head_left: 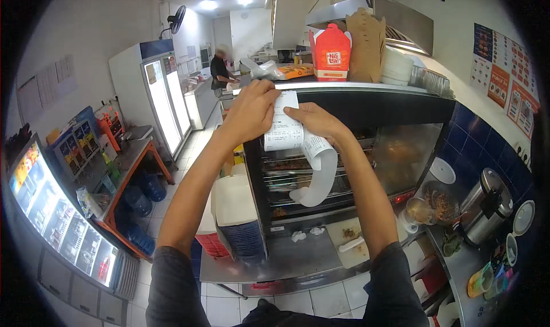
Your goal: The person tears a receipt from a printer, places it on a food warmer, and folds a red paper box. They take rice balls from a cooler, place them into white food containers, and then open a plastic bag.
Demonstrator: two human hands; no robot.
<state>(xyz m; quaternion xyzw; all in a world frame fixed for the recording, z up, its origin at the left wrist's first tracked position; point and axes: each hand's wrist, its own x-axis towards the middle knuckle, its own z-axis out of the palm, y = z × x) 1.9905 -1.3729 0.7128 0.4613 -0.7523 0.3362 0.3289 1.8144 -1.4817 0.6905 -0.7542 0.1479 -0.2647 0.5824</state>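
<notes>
A long printed receipt [285,133] hangs between my hands in front of a food warmer cabinet [349,118]. Its lower end curls toward the counter. My left hand [252,110] grips the paper's upper left edge with bent fingers, close to the cabinet's top edge. At the strip's right side, my right hand [316,120] pinches it with the thumb on the printed face. Behind the paper, trays of food [286,178] sit on racks inside the cabinet. Stacked paper food boxes [236,204] stand below my left forearm.
A red takeaway box [330,52] and white bowls [396,66] sit on the cabinet. Below are a cutting board [349,244] and a knife with a white handle [350,244]. A steel urn [486,206] stands right. Another person [220,72] works farther back, near a glass-door fridge [163,98].
</notes>
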